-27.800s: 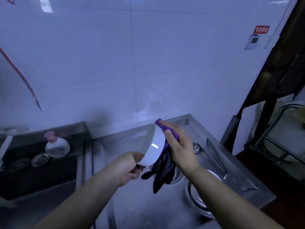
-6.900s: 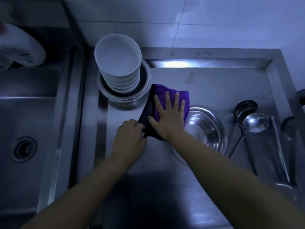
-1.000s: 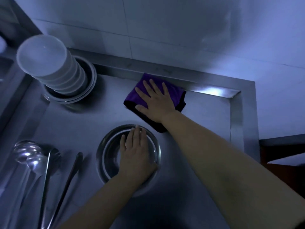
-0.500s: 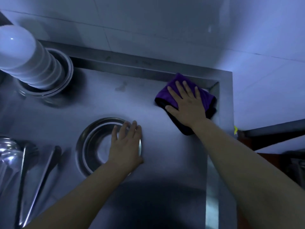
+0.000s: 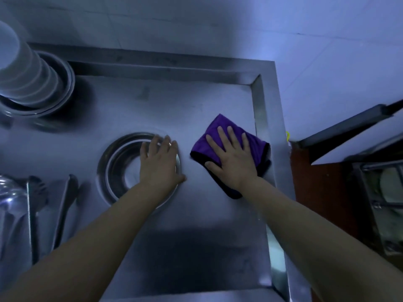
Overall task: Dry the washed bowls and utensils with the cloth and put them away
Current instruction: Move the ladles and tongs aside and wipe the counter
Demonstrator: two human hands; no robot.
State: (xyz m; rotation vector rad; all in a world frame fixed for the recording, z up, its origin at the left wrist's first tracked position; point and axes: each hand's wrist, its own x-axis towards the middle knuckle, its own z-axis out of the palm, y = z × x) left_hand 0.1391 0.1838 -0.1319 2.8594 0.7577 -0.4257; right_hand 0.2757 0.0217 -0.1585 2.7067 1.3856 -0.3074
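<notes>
While the right hand (image 5: 232,159) lies flat with fingers spread on the folded purple cloth with a dark underside (image 5: 255,147), pressing it onto the stainless steel tabletop (image 5: 196,236), the left hand (image 5: 160,162) rests open, fingers straight and together, on the right rim of the shallow round steel bowl (image 5: 118,164) just beside it. Neither hand grips anything.

Half a second ago the cloth sat tucked into the far right corner under the raised edge; now it has been drawn toward the person along the right rim (image 5: 265,118), and a second ago it lay further left against the back wall. Judging by that path, the right hand is wiping down the wet surface in a sweep rather than drying a dish. The left hand has stayed on the steel bowl throughout, probably steadying it or getting ready to lift it.

Outward from there, the stack of white round bowls (image 5: 24,77) stands nested in a wider steel basin (image 5: 63,90) at the far left, apparently already dried and gathered. Long steel utensils, ladles and tongs (image 5: 65,201), lie at the left edge, blurred. A dark rack holding dishes (image 5: 383,199) shows at the right, beyond the tabletop.

For the task, the steel bowl and the utensils likely remain to be dried and stored, so the cloth will be needed back on them once the wiping ends.
</notes>
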